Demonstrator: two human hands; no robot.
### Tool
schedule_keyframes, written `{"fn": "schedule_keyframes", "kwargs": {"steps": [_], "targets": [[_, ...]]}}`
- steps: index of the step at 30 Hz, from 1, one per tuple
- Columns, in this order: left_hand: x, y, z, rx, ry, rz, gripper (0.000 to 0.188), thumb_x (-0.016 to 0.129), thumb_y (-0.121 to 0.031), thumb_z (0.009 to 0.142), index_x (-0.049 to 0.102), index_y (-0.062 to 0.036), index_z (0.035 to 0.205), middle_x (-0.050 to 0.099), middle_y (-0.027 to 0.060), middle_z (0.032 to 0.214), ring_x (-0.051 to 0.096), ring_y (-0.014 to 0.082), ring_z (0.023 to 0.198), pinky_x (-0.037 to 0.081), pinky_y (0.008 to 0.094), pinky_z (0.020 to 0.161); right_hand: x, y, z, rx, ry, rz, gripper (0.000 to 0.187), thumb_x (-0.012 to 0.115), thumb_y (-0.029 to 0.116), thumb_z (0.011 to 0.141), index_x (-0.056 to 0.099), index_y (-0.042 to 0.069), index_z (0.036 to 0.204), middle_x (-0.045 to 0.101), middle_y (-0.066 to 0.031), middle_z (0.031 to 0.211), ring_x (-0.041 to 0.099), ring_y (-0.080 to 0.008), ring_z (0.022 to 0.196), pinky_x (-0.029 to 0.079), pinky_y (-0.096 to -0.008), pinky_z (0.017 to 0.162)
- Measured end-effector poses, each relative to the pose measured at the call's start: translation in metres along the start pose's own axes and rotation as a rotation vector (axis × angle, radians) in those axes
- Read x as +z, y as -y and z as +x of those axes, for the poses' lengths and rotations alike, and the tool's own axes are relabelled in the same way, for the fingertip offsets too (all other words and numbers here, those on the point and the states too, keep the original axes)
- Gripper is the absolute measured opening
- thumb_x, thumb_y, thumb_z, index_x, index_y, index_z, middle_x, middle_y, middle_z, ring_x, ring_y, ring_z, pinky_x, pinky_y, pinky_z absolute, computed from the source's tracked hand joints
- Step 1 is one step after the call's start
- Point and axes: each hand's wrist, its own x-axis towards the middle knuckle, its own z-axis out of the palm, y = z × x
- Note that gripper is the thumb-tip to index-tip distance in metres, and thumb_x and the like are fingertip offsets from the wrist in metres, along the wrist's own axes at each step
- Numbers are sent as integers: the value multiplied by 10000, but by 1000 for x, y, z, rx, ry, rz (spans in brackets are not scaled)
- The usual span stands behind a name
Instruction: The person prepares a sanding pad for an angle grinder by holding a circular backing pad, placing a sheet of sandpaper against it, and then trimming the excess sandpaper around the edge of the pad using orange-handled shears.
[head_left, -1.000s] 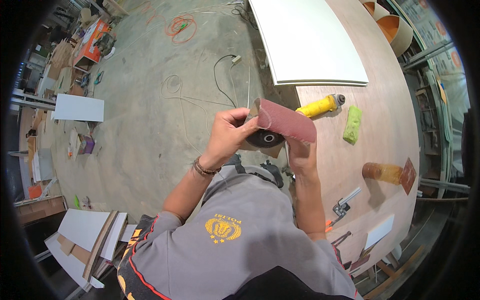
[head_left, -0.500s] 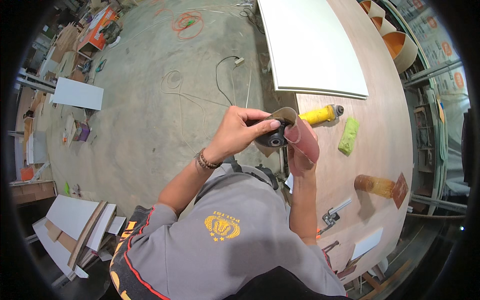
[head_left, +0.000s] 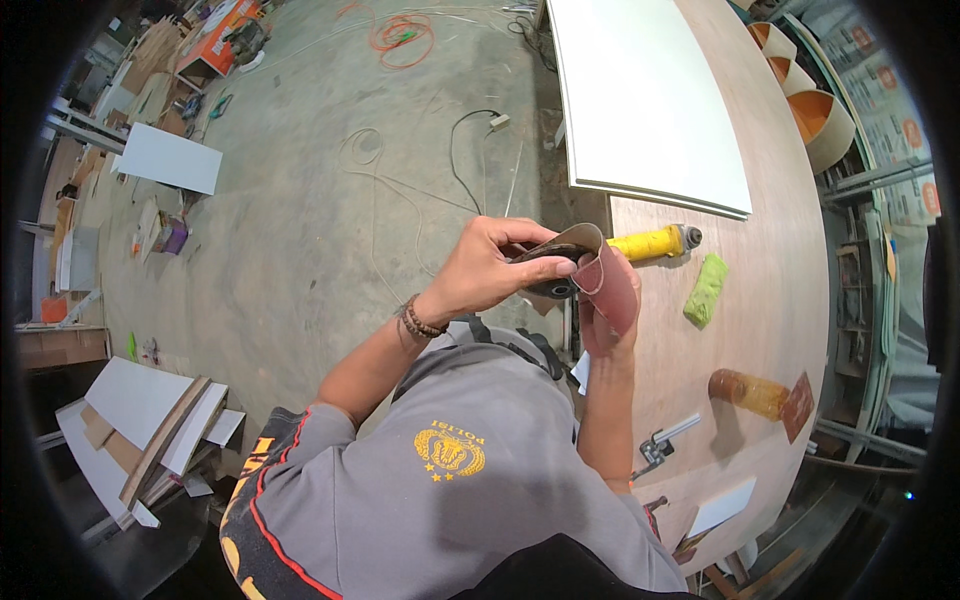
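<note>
In front of my torso, my left hand (head_left: 485, 268) is closed on a dark rounded piece (head_left: 556, 289) with a hole in its end, thumb on top and fingers behind. Its exact kind is hard to make out. A curled sheet of sandpaper (head_left: 612, 297), reddish outside and tan inside, bends around the far side of this piece. My right hand (head_left: 604, 335) grips the sandpaper from the right, with most of its fingers hidden behind the sheet. Just beyond, on the wooden table (head_left: 650, 350), lies a yellow power tool (head_left: 648, 244) with a grey end.
A green cloth (head_left: 706, 290), an amber bottle (head_left: 748, 393) and a metal clamp (head_left: 662, 444) lie on the table. A large white panel (head_left: 655, 100) covers its far part. Cords (head_left: 375, 180) run over the concrete floor; board offcuts (head_left: 150, 430) are stacked at lower left.
The view has shifted slightly, so the surroundings sit further right. The dark piece has tilted and shows less between my hands, and my left thumb has moved closer to the sandpaper.
</note>
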Motion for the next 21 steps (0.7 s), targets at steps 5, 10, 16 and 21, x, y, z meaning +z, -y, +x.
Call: {"fn": "schedule_keyframes", "kwargs": {"steps": [5, 10, 16, 21], "targets": [[1, 16, -7, 10, -85, -52, 82, 759, -31, 929, 758, 27, 987, 710, 6, 889, 648, 57, 786, 532, 230, 696, -7, -19, 0, -67, -17, -290, 341, 756, 309, 956, 659, 23, 1113, 654, -7, 1049, 638, -91, 978, 499, -255, 894], [6, 25, -8, 32, -174, 2, 46, 739, 10, 911, 731, 30, 952, 687, 9, 869, 642, 64, 820, 532, 247, 711, 26, -13, 0, -61, -152, -277, 329, 685, 302, 970, 691, -12, 1067, 645, -4, 984, 617, -89, 929, 486, -251, 802], [-10, 19, -11, 38, -154, 32, 210, 788, -173, 945, 770, 6, 1053, 722, 6, 908, 632, 58, 814, 527, 253, 761, 32, -7, -2, -68, -128, -368, 326, 679, 247, 976, 687, -21, 1161, 684, -65, 1100, 649, -142, 1025, 519, -309, 884], [-20, 23, -25, -73, -129, 17, 263, 818, -247, 933, 786, -4, 1028, 735, 13, 812, 610, 46, 784, 516, 255, 718, 32, -8, 3, -100, -91, -352, 406, 665, 175, 996, 622, -20, 1350, 683, -80, 1230, 660, -176, 1126, 519, -345, 1001]]}}
